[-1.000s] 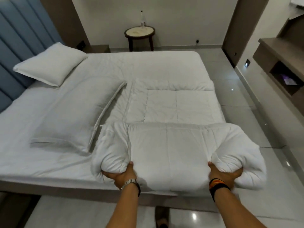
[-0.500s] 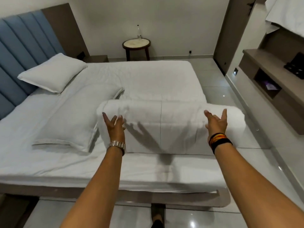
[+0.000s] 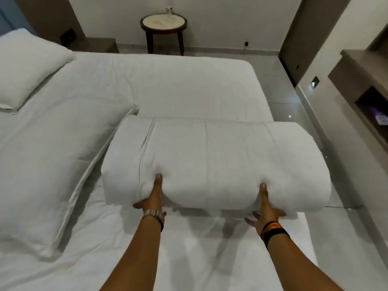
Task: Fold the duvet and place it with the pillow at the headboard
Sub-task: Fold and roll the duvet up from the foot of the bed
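Observation:
The white duvet (image 3: 214, 162) lies folded into a thick bundle on the right part of the bed (image 3: 168, 85). My left hand (image 3: 152, 199) grips its near left edge, thumb pressed on top and fingers tucked underneath. At the near right edge my right hand (image 3: 265, 208) holds the bundle the same way. A long white pillow (image 3: 48, 162) rests flat just left of the duvet. A second white pillow (image 3: 27, 66) leans at the far left by the blue headboard (image 3: 8, 15).
A round side table (image 3: 164, 24) with a bottle stands against the far wall. Grey tiled floor (image 3: 294, 114) runs along the bed's right side. A wooden shelf unit (image 3: 363, 80) lines the right wall. A low bedside stand (image 3: 98, 44) sits at the far left corner.
Both hands flipped the near half of the duvet over, let go with fingers open, then came back to its near edge and took hold again. My view has moved closer.

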Demonstrator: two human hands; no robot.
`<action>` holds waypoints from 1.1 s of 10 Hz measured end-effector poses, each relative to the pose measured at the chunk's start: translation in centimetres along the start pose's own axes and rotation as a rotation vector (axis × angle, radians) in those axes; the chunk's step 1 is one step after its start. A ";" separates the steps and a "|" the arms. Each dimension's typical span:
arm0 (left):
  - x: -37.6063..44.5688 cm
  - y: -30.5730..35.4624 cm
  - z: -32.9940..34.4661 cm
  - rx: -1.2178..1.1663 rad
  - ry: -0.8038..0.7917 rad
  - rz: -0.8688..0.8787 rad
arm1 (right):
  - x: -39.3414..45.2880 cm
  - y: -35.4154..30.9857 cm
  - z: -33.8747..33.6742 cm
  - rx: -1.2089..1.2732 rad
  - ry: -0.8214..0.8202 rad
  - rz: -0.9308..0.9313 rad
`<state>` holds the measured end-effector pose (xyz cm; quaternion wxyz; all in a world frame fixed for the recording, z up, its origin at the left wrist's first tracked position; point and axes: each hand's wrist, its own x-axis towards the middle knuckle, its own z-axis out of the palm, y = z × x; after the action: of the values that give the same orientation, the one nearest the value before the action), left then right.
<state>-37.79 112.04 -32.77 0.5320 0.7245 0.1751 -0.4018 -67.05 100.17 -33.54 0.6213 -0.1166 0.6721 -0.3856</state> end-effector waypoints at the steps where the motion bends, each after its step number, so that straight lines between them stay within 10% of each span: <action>1: 3.5 0.8 1.9 -0.053 -0.001 0.011 | 3.4 -1.1 4.2 0.109 0.135 0.050; 5: 2.8 -0.6 0.9 -0.278 0.192 -0.106 | 2.0 -0.1 2.6 0.049 0.265 -0.041; 8: -12.6 -8.9 -11.5 -0.216 0.228 -0.108 | -10.8 3.2 -12.7 -0.091 0.184 0.049; 9: -16.4 -10.8 -11.6 -0.168 0.163 0.029 | -13.6 3.9 -15.6 -0.245 0.009 -0.046; 11: -18.3 -17.8 -7.6 0.615 0.013 0.340 | -16.6 6.3 -13.5 -1.341 -0.113 -0.762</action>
<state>-58.15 128.82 -29.05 0.3468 0.8722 -0.0739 -0.3369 -74.19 120.01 -26.25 0.2756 -0.7107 0.6427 -0.0768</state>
